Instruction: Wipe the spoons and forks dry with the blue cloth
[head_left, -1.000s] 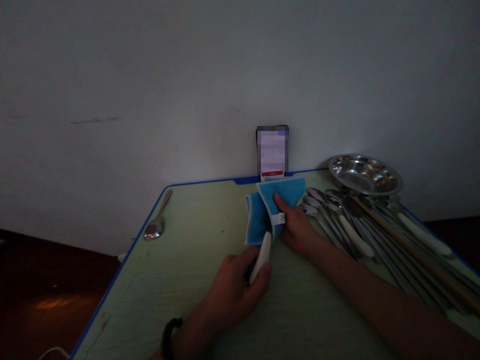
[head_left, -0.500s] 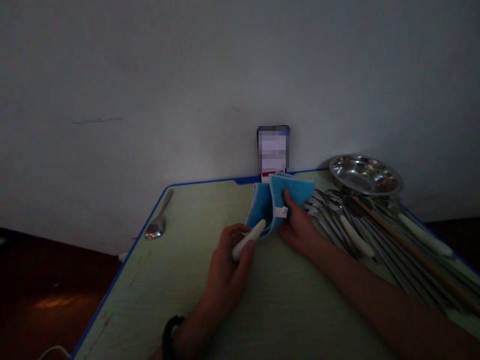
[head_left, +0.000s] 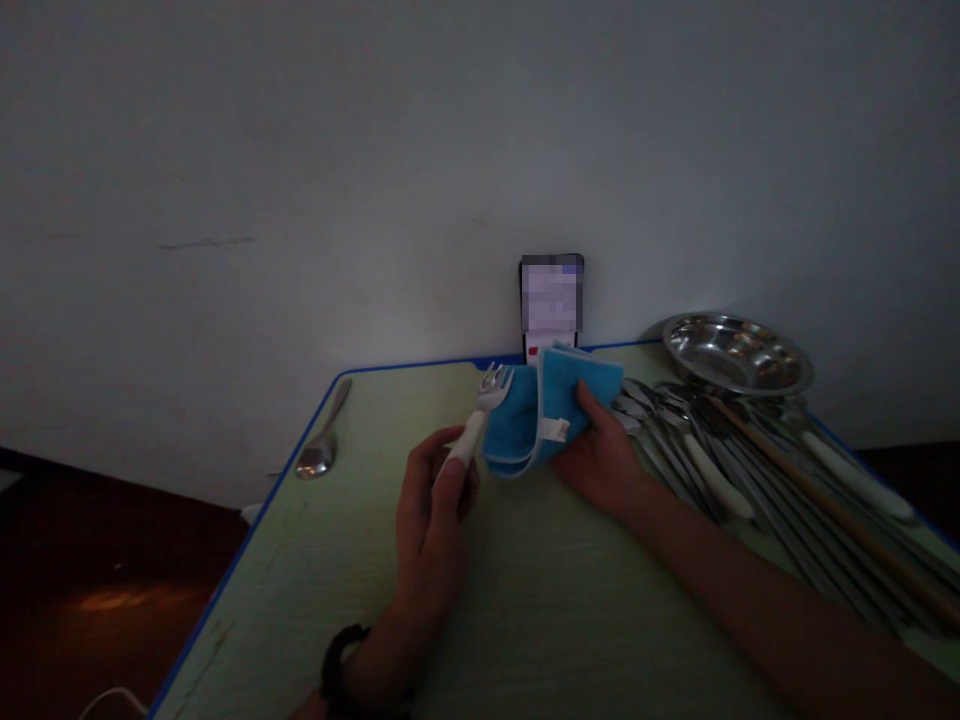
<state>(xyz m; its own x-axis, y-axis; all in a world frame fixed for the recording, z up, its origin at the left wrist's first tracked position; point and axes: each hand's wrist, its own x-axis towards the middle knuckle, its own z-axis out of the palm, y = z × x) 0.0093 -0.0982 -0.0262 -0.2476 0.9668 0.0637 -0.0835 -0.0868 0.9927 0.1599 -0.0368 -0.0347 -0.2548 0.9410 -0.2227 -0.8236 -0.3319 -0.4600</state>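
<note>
1. We are clamping our left hand (head_left: pixel 433 520) around a white-handled metal fork (head_left: pixel 478 413), above the green blue-edged tabletop (head_left: pixel 307 590).
2. Our right hand (head_left: pixel 606 458) is gripping a folded blue cloth (head_left: pixel 564 395), right of the fork.

A grey wall (head_left: pixel 337 180), marked by a dark scuff (head_left: pixel 207 243), is seen behind a pale green table (head_left: pixel 315 560) edged in blue. The room is dimly lit, and the reddish-brown floor (head_left: pixel 142 535) is brushed by a warm patch of light (head_left: pixel 124 600) at left.
</note>
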